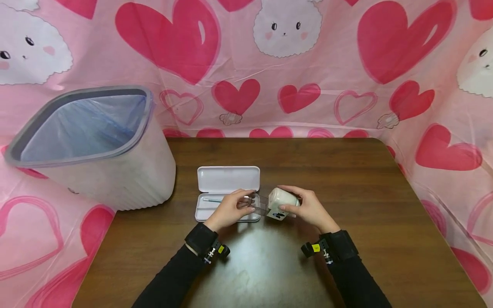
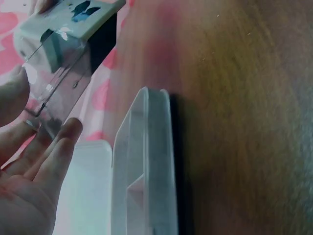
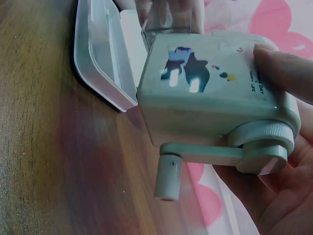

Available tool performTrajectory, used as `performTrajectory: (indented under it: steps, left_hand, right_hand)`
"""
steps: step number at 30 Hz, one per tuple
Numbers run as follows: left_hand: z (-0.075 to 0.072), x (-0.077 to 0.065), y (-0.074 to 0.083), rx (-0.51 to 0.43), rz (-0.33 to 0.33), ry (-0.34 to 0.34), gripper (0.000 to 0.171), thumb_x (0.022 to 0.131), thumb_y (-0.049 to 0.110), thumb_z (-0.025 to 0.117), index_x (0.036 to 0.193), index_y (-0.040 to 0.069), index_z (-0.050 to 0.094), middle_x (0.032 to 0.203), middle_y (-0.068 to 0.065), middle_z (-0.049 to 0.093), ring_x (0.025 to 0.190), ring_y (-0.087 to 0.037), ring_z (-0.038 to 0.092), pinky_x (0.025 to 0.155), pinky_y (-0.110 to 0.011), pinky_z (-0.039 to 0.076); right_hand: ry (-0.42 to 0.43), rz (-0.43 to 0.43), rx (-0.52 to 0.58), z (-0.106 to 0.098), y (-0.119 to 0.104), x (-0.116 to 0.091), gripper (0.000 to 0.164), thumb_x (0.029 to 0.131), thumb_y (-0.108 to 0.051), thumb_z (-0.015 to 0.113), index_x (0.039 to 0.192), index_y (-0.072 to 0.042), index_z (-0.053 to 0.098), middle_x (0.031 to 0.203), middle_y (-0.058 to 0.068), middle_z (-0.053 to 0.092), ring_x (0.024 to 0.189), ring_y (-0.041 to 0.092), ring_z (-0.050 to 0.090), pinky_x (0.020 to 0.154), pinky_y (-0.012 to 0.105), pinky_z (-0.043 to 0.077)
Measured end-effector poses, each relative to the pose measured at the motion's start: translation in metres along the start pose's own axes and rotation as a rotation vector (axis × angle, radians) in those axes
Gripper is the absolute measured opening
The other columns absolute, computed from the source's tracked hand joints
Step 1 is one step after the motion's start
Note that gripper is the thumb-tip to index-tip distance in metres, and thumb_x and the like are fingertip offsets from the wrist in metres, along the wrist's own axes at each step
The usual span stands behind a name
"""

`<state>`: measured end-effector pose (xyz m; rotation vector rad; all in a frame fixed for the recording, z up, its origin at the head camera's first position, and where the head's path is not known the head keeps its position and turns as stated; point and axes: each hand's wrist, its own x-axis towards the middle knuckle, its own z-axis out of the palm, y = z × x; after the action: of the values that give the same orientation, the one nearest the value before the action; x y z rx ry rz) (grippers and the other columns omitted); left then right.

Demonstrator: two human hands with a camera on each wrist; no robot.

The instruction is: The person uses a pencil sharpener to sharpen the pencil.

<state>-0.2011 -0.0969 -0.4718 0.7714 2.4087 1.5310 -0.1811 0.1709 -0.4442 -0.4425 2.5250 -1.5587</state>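
A pale crank pencil sharpener (image 1: 280, 201) is tilted above the table, beside the pencil case. My right hand (image 1: 310, 209) grips its body; the crank handle (image 3: 168, 176) and printed cartoon side show in the right wrist view. My left hand (image 1: 231, 208) pinches the far end of its clear shavings drawer (image 2: 63, 88), which sticks out of the body. Under and behind the left hand lies an open white pencil case (image 1: 229, 179), its lid folded back. A thin light-blue pencil-like stick (image 1: 212, 200) lies in its tray; the hand hides part of that tray.
On the left of the brown wooden table (image 1: 346, 171) stands a large whitish bin (image 1: 127, 179) with a grey rim and a blue liner bag (image 1: 88, 124). A pink curtain (image 1: 269, 72) with hearts hangs behind the table and at its sides.
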Motion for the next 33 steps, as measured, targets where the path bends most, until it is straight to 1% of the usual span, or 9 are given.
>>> performTrajectory:
  steps: [4,13,16,19,22,24,27,29,33]
  left_hand:
    - [0.008,0.003,0.003,-0.006,0.004,0.040,0.051,0.083,0.007,0.072,0.130,-0.001,0.055,0.119,-0.015,0.061,0.103,-0.027,0.063,0.089,-0.034,0.050]
    - [0.028,0.005,0.010,0.151,0.032,0.109,0.052,0.078,0.017,0.078,0.126,0.007,0.061,0.117,-0.007,0.064,0.108,-0.022,0.060,0.089,-0.039,0.049]
    - [0.030,0.005,0.010,0.176,0.023,0.087,0.053,0.079,0.019,0.077,0.128,0.008,0.059,0.119,-0.006,0.063,0.110,-0.020,0.058,0.090,-0.037,0.049]
    - [0.027,0.004,0.011,0.259,0.020,-0.006,0.061,0.082,0.023,0.075,0.137,0.009,0.051,0.126,-0.008,0.059,0.117,-0.021,0.054,0.096,-0.038,0.045]
    - [0.014,0.000,0.012,0.352,0.026,-0.092,0.074,0.083,0.026,0.073,0.146,0.011,0.037,0.135,-0.012,0.051,0.123,-0.024,0.049,0.101,-0.040,0.041]
    - [-0.001,-0.005,0.010,0.394,0.027,-0.087,0.079,0.083,0.025,0.073,0.148,0.011,0.032,0.138,-0.015,0.048,0.125,-0.027,0.047,0.102,-0.043,0.040]
    - [-0.029,-0.016,0.002,0.422,-0.041,0.013,0.079,0.082,0.026,0.074,0.148,0.010,0.033,0.137,-0.015,0.046,0.125,-0.028,0.046,0.100,-0.045,0.041]
    - [-0.046,-0.027,-0.006,0.440,-0.107,0.079,0.079,0.082,0.027,0.075,0.147,0.008,0.034,0.137,-0.016,0.045,0.126,-0.031,0.044,0.100,-0.048,0.040]
    - [-0.070,-0.049,-0.029,0.487,-0.249,0.125,0.088,0.077,0.034,0.078,0.146,0.003,0.032,0.140,-0.020,0.037,0.131,-0.036,0.035,0.102,-0.053,0.035]
  right_hand:
    - [-0.013,0.018,0.013,0.003,-0.008,0.000,0.054,0.080,-0.015,0.076,0.130,-0.011,0.057,0.119,0.012,0.062,0.092,0.025,0.056,0.074,0.034,0.049]
    - [-0.016,-0.015,0.004,0.010,-0.047,-0.003,0.050,0.081,-0.004,0.073,0.128,0.000,0.057,0.117,0.018,0.062,0.088,0.024,0.055,0.073,0.034,0.048]
    - [-0.018,-0.031,0.000,0.012,-0.037,-0.002,0.050,0.082,-0.010,0.074,0.129,-0.006,0.058,0.117,0.015,0.062,0.089,0.024,0.056,0.072,0.033,0.048]
    - [-0.031,-0.069,-0.013,0.011,-0.018,0.001,0.051,0.081,-0.017,0.076,0.128,-0.013,0.059,0.118,0.009,0.062,0.089,0.023,0.056,0.072,0.033,0.049]
    - [-0.046,-0.117,-0.118,0.007,-0.001,0.004,0.051,0.079,-0.021,0.077,0.127,-0.015,0.061,0.118,0.006,0.063,0.090,0.020,0.057,0.073,0.033,0.049]
    - [-0.049,-0.132,-0.210,0.003,0.003,0.005,0.052,0.078,-0.018,0.078,0.127,-0.013,0.061,0.118,0.007,0.063,0.091,0.020,0.058,0.075,0.035,0.049]
    - [-0.047,-0.101,-0.335,-0.004,0.011,0.005,0.053,0.077,-0.016,0.079,0.126,-0.013,0.061,0.117,0.006,0.064,0.093,0.020,0.059,0.078,0.041,0.050]
    - [-0.057,-0.067,-0.362,-0.008,0.017,0.004,0.053,0.077,-0.014,0.079,0.127,-0.013,0.060,0.118,0.007,0.063,0.095,0.022,0.058,0.081,0.043,0.049]
    - [-0.086,-0.058,-0.355,-0.016,0.027,0.000,0.058,0.078,-0.012,0.078,0.131,-0.011,0.056,0.124,0.008,0.059,0.102,0.025,0.057,0.085,0.046,0.048]
